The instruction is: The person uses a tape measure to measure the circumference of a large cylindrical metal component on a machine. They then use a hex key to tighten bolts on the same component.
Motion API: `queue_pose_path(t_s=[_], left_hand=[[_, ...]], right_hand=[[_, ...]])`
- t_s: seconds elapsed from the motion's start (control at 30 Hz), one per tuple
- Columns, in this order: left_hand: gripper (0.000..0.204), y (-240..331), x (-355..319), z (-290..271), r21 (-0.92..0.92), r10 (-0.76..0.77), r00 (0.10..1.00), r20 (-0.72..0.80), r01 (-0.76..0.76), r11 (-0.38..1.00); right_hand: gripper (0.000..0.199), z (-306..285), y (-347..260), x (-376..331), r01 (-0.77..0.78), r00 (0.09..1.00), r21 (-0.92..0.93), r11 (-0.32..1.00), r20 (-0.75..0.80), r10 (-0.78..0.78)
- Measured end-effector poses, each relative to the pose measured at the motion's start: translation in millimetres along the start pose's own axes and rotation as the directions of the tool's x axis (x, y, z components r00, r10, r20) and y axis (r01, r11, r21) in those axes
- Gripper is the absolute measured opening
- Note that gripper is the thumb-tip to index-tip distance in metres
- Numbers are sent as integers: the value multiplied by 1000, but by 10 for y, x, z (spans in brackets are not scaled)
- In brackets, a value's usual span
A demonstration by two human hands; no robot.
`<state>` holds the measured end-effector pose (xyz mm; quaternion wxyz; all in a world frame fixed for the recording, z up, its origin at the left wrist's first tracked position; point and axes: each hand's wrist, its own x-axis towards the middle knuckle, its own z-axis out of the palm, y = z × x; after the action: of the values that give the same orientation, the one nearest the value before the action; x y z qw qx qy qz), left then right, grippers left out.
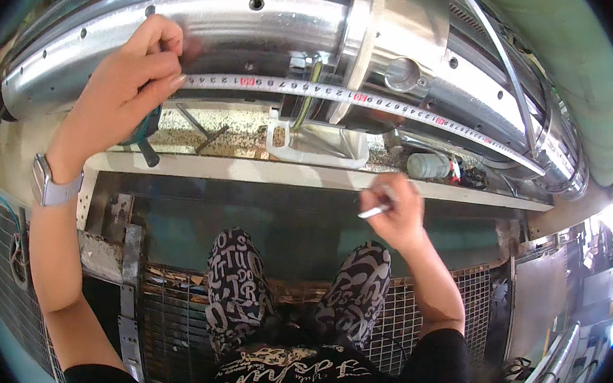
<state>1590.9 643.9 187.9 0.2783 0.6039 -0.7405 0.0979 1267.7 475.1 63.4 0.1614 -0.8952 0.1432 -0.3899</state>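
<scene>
Overhead, left hand point(122, 88) pinching tape measure point(344, 96); right hand point(392, 210) closed around pen point(376, 211).

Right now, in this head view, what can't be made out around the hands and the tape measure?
- Tape measure: its near end is hidden under the left hand fingers; its far end is lost behind a curved rod.
- Thin silvery object in the right hand: too small and blurred to identify.
- Dark handle below the left hand: mostly covered by the palm.

left hand point(130, 81): raised, fingers pinched | right hand point(392, 213): lower, fist closed
</scene>
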Motion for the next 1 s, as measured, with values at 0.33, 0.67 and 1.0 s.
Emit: queue_pose_path(t_s=[0.33, 0.67, 1.0], left_hand=[[18, 27, 10, 8, 26, 50, 999, -11, -50, 998], [15, 3, -5, 12, -9, 82, 995, -56, -82, 997], [13, -5, -14, 13, 9, 46, 998, -40, -46, 999]], right_hand=[[9, -545, -662, 978, 260, 844, 198, 945, -523, -123], [9, -393, -674, 1308, 189, 888, 107, 976, -443, -123], [10, -400, -668, 1336, 167, 898, 75, 983, -424, -120]])
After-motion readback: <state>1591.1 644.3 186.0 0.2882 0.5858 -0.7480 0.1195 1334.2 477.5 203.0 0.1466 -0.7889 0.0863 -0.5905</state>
